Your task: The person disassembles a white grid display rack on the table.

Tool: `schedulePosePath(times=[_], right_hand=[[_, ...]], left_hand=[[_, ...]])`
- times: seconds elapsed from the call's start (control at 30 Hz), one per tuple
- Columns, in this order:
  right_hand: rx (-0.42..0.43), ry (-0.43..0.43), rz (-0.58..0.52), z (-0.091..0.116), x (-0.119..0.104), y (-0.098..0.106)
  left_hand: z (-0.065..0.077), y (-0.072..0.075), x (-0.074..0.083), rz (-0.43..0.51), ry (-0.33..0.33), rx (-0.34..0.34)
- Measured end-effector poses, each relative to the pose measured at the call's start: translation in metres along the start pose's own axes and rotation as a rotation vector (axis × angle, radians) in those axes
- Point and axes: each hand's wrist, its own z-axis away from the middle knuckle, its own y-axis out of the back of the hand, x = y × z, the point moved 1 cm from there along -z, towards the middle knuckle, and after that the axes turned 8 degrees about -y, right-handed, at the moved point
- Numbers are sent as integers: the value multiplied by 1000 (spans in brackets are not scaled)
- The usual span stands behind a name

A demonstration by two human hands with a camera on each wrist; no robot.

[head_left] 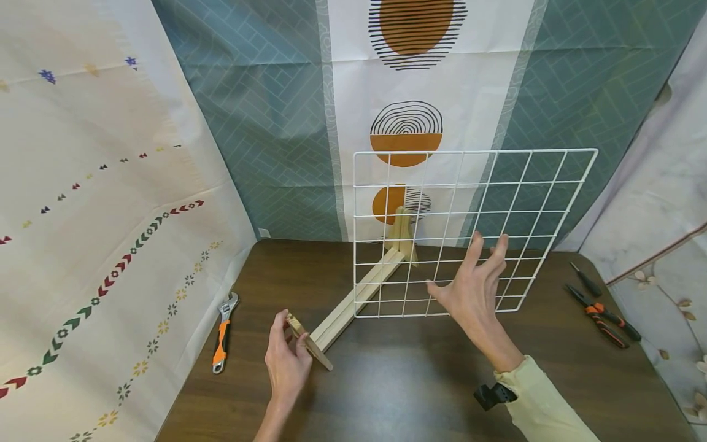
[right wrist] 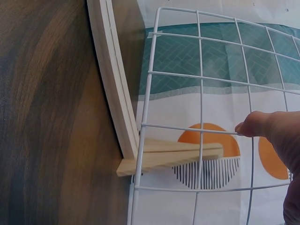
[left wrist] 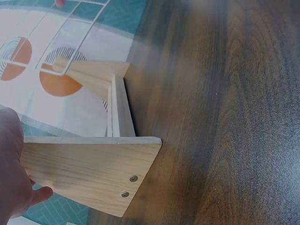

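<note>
A white wire grid panel [head_left: 475, 150] is held upright above the table by my right hand [head_left: 475, 294]. In the right wrist view the thumb [right wrist: 267, 124] presses on one of its wires. Below and behind the panel lies a wooden stand: a grooved rail [head_left: 334, 326] joins a far end board [head_left: 405, 232] to a near end board [head_left: 312, 345]. My left hand [head_left: 287, 365] grips the near board by its upper part, thumb on one face. Two screw heads [left wrist: 129, 186] show low on that board's outer face in the left wrist view.
On the left of the brown table [head_left: 409, 393] lies an orange-handled adjustable wrench [head_left: 221, 337]. Pliers [head_left: 604, 316] and a screwdriver [head_left: 587, 280] lie at the right edge. A patterned cloth [head_left: 276, 153] hangs behind the table.
</note>
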Motion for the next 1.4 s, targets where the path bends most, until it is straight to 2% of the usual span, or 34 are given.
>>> schedulePosePath(times=[0.43,0.77,1.2,1.4], right_hand=[[-26,-19,-2,1,-2,1],[-4,-5,-10,2,-1,0],[0,-6,-7,3,0,-2],[-17,-23,5,3,1,-3]], left_hand=[[5,4,4,-16,24,2],[9,6,4,-27,-1,29],[12,8,7,-40,43,16],[13,8,6,-55,39,24]])
